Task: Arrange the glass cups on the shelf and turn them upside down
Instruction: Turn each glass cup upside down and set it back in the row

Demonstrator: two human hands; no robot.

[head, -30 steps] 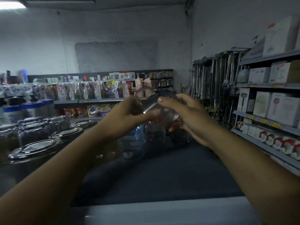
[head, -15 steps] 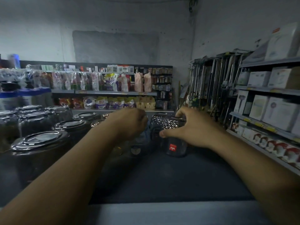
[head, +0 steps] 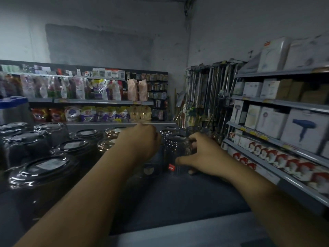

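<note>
Both hands have come down from chest height to the dark shelf point(head: 187, 196) over the last second. 1 second ago they held a clear glass cup tilted in mid-air between them; now that glass cup point(head: 179, 154) stands on the shelf top. The right hand point(head: 204, 157) is wrapped around its right side, thumb low near the small red label and fingers curled over the far wall. The left hand point(head: 142, 141) is loosely closed against the cup's left side; whether it grips this cup or a neighbouring one behind it I cannot tell.

I judge that the flip is done and the cup is being set into place: its long axis runs vertical, the textured, dimpled part sits at the top, and the mouth seems to face down on the shelf, though the dim light makes the rim hard to read. It stands beside other glass cups at the rear of the shelf, well apart from the lidded jars point(head: 44, 168) on the left. Release and reaching for the next cup look like the likely follow-up.
</note>
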